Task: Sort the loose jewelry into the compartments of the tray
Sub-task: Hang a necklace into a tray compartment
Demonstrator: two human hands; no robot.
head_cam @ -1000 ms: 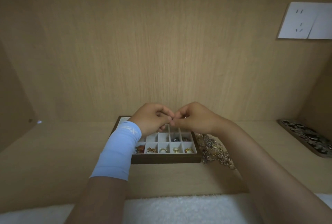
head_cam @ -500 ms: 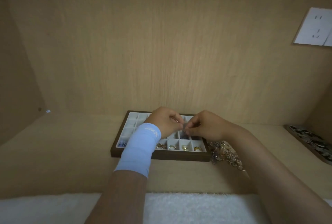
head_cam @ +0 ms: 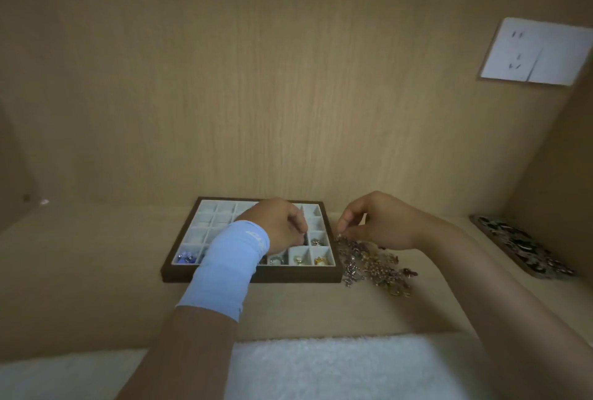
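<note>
Right hand (head_cam: 382, 223) has swung from the tray (head_cam: 250, 276) to pinch the jewelry pile (head_cam: 375, 266); left hand (head_cam: 279, 226) curled, grip unclear

The loose jewelry (head_cam: 373, 263) lies just right of the tray (head_cam: 250, 277).

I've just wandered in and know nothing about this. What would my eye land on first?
First, the dark wooden tray with white compartments at the centre of the wooden shelf, a few near-row cells holding gold rings and blue beads. Beside its right edge lies a tangled pile of gold and silver jewelry, where the right hand pinches a piece with its fingers. The left hand, in a pale blue wrist sleeve, bends over the tray.
</note>
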